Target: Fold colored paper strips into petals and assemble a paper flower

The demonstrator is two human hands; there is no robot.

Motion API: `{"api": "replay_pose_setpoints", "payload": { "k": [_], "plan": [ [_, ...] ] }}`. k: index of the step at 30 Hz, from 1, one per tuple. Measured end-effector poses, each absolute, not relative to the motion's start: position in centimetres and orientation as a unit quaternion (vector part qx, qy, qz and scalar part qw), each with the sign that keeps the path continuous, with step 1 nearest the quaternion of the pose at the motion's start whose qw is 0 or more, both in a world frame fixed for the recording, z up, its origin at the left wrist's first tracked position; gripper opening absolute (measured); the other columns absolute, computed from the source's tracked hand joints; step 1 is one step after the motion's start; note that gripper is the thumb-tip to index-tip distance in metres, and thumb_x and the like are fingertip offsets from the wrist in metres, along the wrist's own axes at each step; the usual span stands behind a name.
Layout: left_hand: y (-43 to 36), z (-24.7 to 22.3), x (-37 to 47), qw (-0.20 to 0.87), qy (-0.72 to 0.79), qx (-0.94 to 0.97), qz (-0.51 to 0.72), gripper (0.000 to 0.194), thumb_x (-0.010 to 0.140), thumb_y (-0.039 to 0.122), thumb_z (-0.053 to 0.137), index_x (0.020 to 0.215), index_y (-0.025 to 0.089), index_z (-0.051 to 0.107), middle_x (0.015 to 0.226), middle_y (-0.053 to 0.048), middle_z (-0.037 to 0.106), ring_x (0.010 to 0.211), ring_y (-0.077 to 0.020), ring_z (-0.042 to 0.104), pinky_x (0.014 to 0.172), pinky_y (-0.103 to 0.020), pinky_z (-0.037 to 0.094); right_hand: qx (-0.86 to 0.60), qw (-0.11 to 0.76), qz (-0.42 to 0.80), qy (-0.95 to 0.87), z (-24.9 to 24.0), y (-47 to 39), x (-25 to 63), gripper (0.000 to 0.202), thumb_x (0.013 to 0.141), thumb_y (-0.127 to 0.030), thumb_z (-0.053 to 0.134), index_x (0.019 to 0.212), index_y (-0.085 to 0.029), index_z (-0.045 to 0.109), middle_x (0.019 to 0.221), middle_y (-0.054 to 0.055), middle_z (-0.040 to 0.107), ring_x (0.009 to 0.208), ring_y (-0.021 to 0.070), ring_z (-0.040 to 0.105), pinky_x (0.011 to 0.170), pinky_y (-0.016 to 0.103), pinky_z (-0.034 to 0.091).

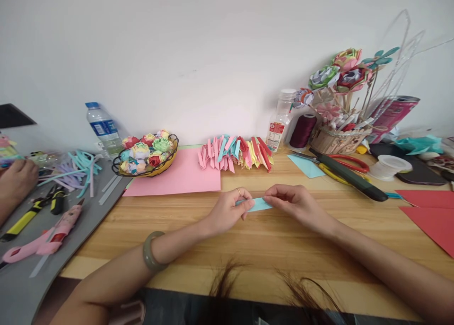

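A small light-blue strip of paper (259, 205) is stretched between my two hands, just above the wooden table. My left hand (232, 206) pinches its left end between thumb and fingers. At the other end, my right hand (289, 203) grips the paper's right corner with thumb and forefinger. Part of the strip is hidden under my left fingers. Behind my hands lies a row of folded paper pieces (234, 153) in pink, blue, red and yellow. Left of that row is a pink paper sheet (191, 173).
A basket of paper flowers (145, 154) sits on the pink sheet's left side. Scissors (340, 169), a cutter knife (349, 176), a thread spool (389, 166) and red paper (431, 225) lie right. At left are a glue gun (49, 235), pliers (31, 211) and another person's hand (19, 180).
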State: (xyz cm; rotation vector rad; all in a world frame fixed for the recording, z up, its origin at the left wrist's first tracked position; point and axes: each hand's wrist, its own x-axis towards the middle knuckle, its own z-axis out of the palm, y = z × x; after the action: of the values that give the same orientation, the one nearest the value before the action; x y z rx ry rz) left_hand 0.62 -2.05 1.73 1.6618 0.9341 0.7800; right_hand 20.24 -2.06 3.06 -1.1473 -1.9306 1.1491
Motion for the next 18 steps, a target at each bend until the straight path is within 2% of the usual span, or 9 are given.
{"api": "replay_pose_setpoints", "payload": {
  "k": [7,13,18],
  "plan": [
    [-1.94,1.71,0.56,0.502,0.398,0.698,0.319,0.018,0.081,0.031,0.047,0.074,0.015,0.049,0.051,0.006,0.045,0.05,-0.0073,0.041,0.054,-0.02,0.032,-0.408,0.286,0.419,-0.759,3.53,-2.06,20.39,0.033,0.088,-0.043,0.036,0.078,-0.016,0.054,0.072,0.001,0.053,0.07,0.0139,0.048,0.066,0.026,0.037],
    [-2.12,1.77,0.53,0.491,0.394,0.709,0.317,0.018,0.082,0.03,0.046,0.074,0.015,0.049,0.052,0.005,0.045,0.051,-0.0074,0.041,0.054,-0.02,0.033,-0.42,0.276,0.442,-0.743,2.84,-1.87,20.23,0.028,0.078,-0.045,0.054,0.078,-0.017,0.05,0.067,-0.002,0.05,0.062,0.0121,0.046,0.056,0.024,0.035],
    [-2.14,1.68,0.46,0.479,0.398,0.719,0.307,0.018,0.082,0.031,0.046,0.075,0.015,0.05,0.052,0.005,0.046,0.051,-0.0076,0.042,0.055,-0.02,0.034,-0.411,0.269,0.446,-0.749,2.88,-2.05,20.28,0.03,0.085,-0.043,0.043,0.077,-0.016,0.054,0.071,0.001,0.057,0.068,0.0141,0.051,0.065,0.026,0.038]
  ]
}}
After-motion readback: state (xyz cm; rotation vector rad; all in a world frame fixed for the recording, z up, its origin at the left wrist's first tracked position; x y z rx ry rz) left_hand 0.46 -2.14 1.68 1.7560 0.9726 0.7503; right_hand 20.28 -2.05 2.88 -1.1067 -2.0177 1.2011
